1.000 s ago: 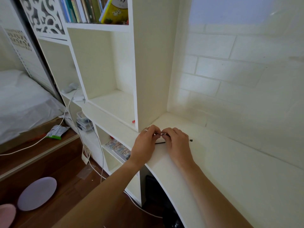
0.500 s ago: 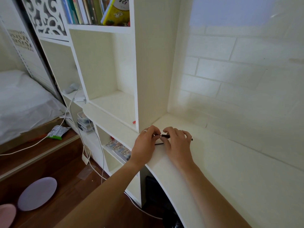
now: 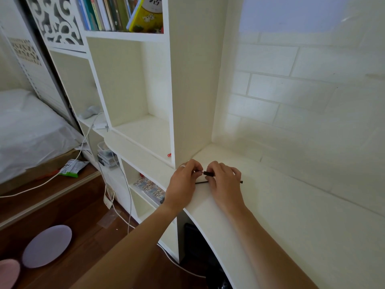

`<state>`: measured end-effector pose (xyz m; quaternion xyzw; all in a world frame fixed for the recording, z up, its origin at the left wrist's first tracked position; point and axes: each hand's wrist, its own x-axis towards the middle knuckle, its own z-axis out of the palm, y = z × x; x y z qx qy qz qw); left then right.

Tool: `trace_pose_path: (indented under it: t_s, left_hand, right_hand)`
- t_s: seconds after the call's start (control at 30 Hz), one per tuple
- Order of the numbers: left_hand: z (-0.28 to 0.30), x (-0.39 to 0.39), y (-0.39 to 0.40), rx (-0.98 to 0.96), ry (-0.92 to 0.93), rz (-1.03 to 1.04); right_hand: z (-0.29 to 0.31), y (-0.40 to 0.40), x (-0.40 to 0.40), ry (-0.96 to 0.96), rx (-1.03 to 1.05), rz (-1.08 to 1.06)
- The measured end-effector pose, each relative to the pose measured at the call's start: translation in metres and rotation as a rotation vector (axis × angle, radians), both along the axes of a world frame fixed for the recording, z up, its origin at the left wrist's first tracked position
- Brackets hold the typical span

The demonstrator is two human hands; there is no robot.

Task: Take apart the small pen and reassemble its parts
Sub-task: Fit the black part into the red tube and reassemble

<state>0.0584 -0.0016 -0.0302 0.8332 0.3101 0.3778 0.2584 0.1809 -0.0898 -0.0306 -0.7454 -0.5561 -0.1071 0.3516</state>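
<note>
Head cam, both hands' fingers (image 3: 210, 171) pinching pen pieces (image 3: 208, 173)

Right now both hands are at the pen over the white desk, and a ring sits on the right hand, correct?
Not quite. In the head view the ring is on the left hand, not the right hand. Both hands do hold the pen over the white desk.
</note>
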Motion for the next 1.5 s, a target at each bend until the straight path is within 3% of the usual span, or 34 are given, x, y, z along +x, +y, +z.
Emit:
trace_pose_path:
  t_s: [0.53,0.67,0.8,1.5]
  left_hand:
    - [0.0010,-0.0019,-0.0015,0.011,-0.015,0.008]
    - [0.0010,-0.0023,-0.0018,0.010,-0.014,0.003]
    - [-0.0003,-0.0022,-0.0010,0.012,-0.007,0.002]
    - [0.0007,-0.0035,-0.0003,0.034,-0.022,0.002]
  right_hand:
    - [-0.0004,0.0001,0.0006,-0.006,0.056,-0.018]
    - [0.0009,0.0005,0.0002,0.079,0.049,0.016]
    - [0.0005,-0.0008,0.0013,0.002,0.036,0.009]
    - [0.0036,-0.0026,0.0011,0.037,0.107,0.055]
